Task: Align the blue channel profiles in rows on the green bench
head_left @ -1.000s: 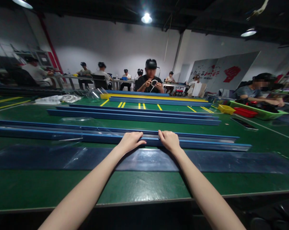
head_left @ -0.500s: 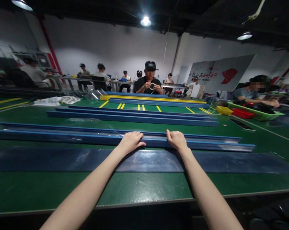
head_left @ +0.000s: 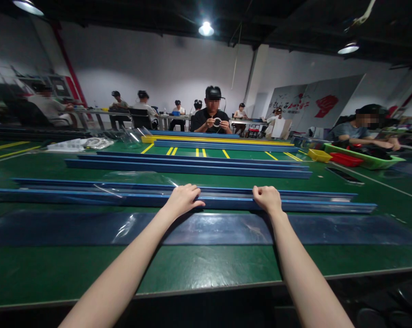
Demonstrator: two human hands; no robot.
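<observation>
A long blue U-shaped channel (head_left: 222, 203) lies crosswise before me on the green table. My left hand (head_left: 184, 199) is curled over it near the middle, fingers across the top and thumb on the near side. Farther right, my right hand (head_left: 269, 199) is closed in a fist over the same channel, its fingertips hidden. Beside my left hand, a thin curved piece of clear plastic film (head_left: 142, 178) rises from the channel. A wide, flat clear plastic strip (head_left: 212, 230) lies on the table under my forearms, nearer to me.
More blue channels (head_left: 192, 169) and a yellow one (head_left: 222, 140) lie farther back. Yellow (head_left: 319, 156), red (head_left: 345, 159) and green trays (head_left: 373, 165) stand right, with a phone (head_left: 344, 176) nearby. A person (head_left: 212, 116) opposite holds a white ring.
The channel has slid to the right along with my right hand. My left hand has shifted slightly left. The clear film beside it bulges differently.
</observation>
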